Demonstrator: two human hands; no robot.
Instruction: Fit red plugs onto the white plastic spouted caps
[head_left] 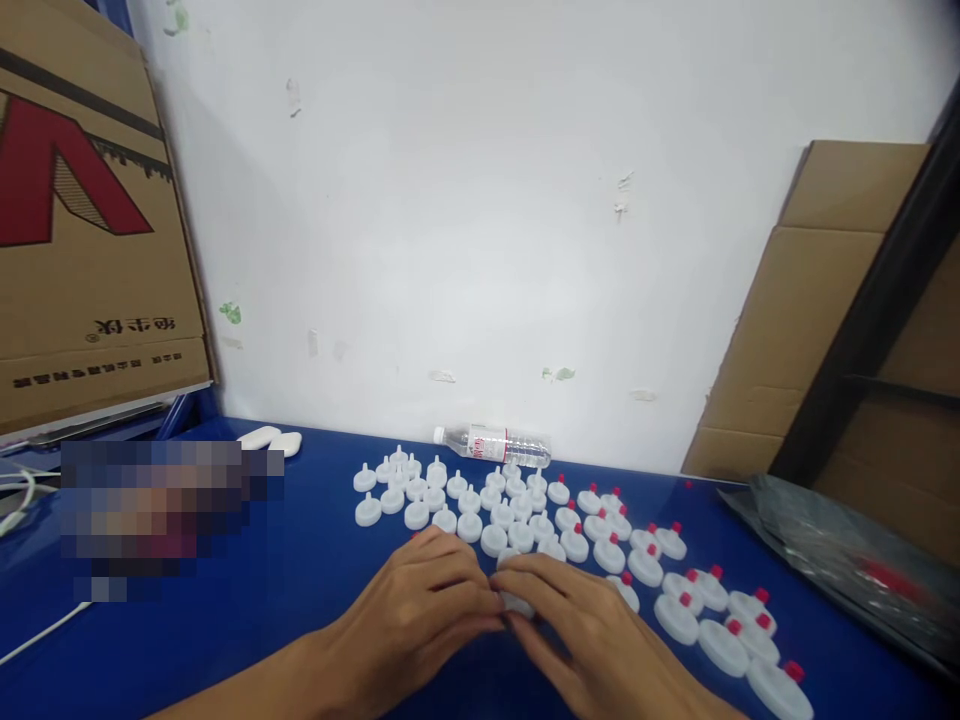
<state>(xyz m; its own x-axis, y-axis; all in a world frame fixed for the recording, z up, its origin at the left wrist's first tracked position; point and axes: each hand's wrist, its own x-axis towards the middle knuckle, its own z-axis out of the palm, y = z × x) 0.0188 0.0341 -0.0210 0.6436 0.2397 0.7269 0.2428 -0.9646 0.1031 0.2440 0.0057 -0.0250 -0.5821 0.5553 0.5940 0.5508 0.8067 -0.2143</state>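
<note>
My left hand (pixel 420 610) and my right hand (pixel 585 630) meet at the near middle of the blue table (pixel 300 590), fingertips pinched together on one small white plastic cap (pixel 517 603), mostly hidden by the fingers. Just beyond them several white caps (pixel 450 495) lie in rows. The ones to the right carry red tips (pixel 712 590); those at the left are plain white.
A clear water bottle (pixel 495 443) lies on its side at the wall. A large cardboard box (pixel 82 230) stands at the left, flat cardboard (pixel 817 310) leans at the right. A dark plastic bag (pixel 840 550) lies at the right edge. White cables (pixel 22 490) and a blurred patch are at the left.
</note>
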